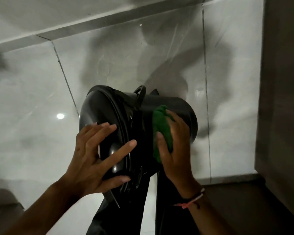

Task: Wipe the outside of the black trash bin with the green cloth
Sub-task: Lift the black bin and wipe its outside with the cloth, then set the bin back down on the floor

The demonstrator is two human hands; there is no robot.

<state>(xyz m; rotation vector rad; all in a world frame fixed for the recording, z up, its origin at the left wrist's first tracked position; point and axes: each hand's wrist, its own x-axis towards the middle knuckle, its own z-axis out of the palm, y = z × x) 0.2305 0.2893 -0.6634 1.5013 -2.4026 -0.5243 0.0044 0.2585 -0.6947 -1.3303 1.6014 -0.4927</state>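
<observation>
The black trash bin point(175, 106) is tipped on its side above the floor, its lid end toward the left and its base toward the right. My left hand point(95, 156) lies spread on the lid with the thumb hooked under the lid's edge. My right hand point(175, 146) presses a bunched green cloth point(161, 128) against the bin's side wall, just right of the lid rim. A thin handle loop point(141, 92) sticks up from the top of the bin.
Glossy white floor tiles point(41, 116) with dark grout lines spread under the bin. A grey wall or cabinet side point(282, 82) rises on the right, with a dark ledge point(236, 192) at its foot. My dark trouser legs point(126, 214) hang below the bin.
</observation>
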